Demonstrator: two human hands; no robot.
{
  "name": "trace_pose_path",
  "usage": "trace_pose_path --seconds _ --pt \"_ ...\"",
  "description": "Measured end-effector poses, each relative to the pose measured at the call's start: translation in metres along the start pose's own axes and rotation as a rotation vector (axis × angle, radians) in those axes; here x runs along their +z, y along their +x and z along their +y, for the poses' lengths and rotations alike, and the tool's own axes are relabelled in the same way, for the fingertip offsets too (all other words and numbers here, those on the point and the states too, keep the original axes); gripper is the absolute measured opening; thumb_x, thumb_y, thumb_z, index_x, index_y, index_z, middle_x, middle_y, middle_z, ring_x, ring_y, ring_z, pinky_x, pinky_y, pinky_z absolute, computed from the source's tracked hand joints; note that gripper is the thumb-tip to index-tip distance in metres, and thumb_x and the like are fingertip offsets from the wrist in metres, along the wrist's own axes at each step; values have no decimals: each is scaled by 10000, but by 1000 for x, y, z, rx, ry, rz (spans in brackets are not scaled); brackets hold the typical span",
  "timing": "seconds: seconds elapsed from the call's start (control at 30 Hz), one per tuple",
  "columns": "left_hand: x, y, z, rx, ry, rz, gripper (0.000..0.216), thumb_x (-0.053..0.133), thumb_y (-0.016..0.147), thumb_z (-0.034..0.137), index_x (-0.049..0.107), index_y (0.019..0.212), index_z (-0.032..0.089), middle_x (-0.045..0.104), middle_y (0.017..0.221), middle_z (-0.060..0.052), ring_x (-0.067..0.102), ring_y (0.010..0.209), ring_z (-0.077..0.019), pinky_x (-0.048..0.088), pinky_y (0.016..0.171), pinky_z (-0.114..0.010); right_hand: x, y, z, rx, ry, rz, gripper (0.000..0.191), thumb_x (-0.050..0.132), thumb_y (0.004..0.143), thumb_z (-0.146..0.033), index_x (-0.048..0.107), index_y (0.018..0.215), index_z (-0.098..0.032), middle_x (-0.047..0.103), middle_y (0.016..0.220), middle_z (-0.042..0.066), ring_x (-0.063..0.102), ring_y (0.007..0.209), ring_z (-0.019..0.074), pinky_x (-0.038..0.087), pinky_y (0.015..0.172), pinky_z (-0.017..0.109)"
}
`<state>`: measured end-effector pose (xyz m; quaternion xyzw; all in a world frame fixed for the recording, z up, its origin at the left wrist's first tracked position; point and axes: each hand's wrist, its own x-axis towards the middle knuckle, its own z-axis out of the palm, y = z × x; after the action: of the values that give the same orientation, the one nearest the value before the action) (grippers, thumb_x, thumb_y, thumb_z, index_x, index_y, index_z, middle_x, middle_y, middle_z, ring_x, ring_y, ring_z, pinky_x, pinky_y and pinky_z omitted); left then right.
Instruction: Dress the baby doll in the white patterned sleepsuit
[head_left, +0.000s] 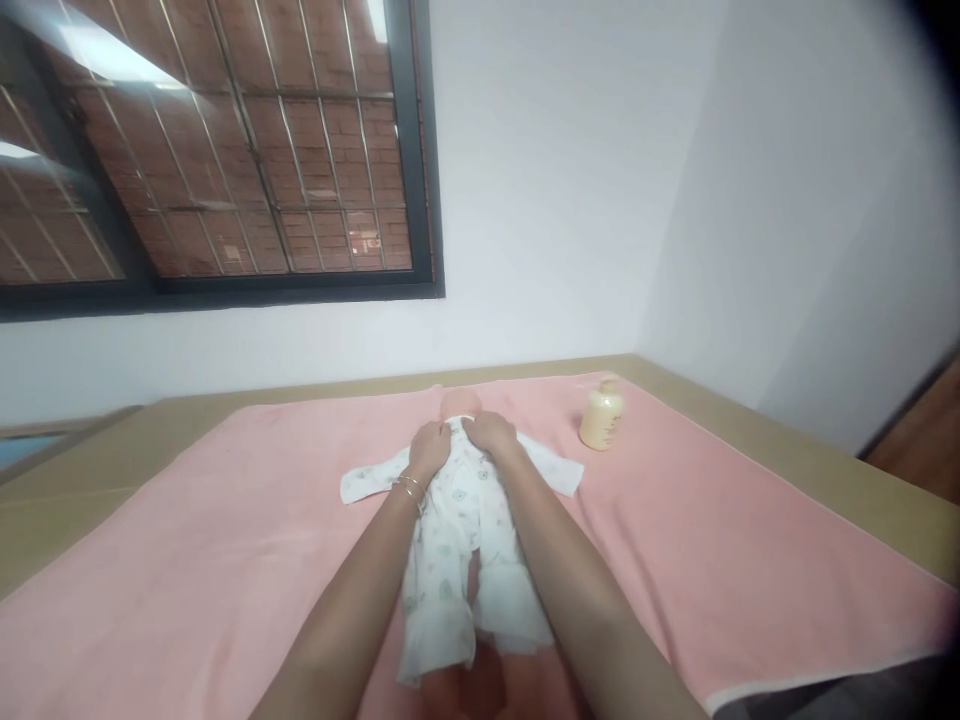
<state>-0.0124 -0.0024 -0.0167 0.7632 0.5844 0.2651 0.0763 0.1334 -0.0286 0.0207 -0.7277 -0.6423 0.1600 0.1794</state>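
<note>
Centrally, a baby doll with a smooth, round, beige head [459,403] lies stretched out on a large pink cloth with a pale edge [262,540], its head toward the wall and its legs toward the viewer. It wears a white fabric outfit with small, faint greenish prints [459,492]; the sleeves spread out to either side, and the wide trouser legs lie slightly apart.

The wearer's two bare arms reach in from the bottom. The left hand [430,450], with thin metallic bangles [410,490] at the wrist, rests on the outfit near the doll's left-of-picture shoulder, fingers bent. The right hand [491,432] lies on the opposite shoulder, its thumb toward the collar. Whether either hand grips the fabric or only presses on it, I cannot tell.

To the right of the doll, well apart from the hands, a cream-yellow bottle with a rounded body and a pale top [602,418] stands upright on the cloth. A tan, flat surface [750,432] borders the cloth. Behind rises a plain white wall [562,180], with a dark-framed window [300,150] at upper left showing metal bars and reddish brickwork.
</note>
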Motion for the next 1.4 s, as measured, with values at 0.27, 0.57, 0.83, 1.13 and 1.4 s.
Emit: trace_pose_path --seconds 0.27,0.57,0.83,1.13,1.4 --pt "2 1 -2 34 7 49 441 256 928 319 652 865 136 672 931 -128 598 877 -207 397 781 -292 -4 -4 -3 -40 14 1 509 323 900 -503 612 1159 -174 621 1170 130 562 1075 283 420 870 379" --pt "3 2 -6 12 -59 -6 447 252 929 309 666 862 154 685 960 -117 604 871 -203 402 763 -283 -2 -2 -2 -35 -6 -24 572 269 914 -532 595 1195 -155 590 1222 145 526 1132 300 378 927 416" --pt "3 1 -4 37 14 26 467 249 934 330 667 872 131 677 949 -139 601 889 -208 400 784 -285 2 0 1 -11 15 -36 570 232 927 -513 565 1235 -170 575 1248 137 527 1138 291 394 917 403" --pt "2 3 -5 -9 -62 -22 445 274 924 301 683 831 151 691 941 -116 601 875 -200 406 790 -285 -1 2 -2 -41 -10 -13 553 272 918 -517 597 1182 -156 594 1210 147 538 1107 294 400 903 390" --pt "2 3 -4 -8 39 8 466 281 921 344 702 861 154 675 964 -139 586 938 -227 395 831 -317 4 8 10 -37 29 -34 575 251 926 -507 591 1210 -141 583 1233 153 542 1121 293 406 901 372"
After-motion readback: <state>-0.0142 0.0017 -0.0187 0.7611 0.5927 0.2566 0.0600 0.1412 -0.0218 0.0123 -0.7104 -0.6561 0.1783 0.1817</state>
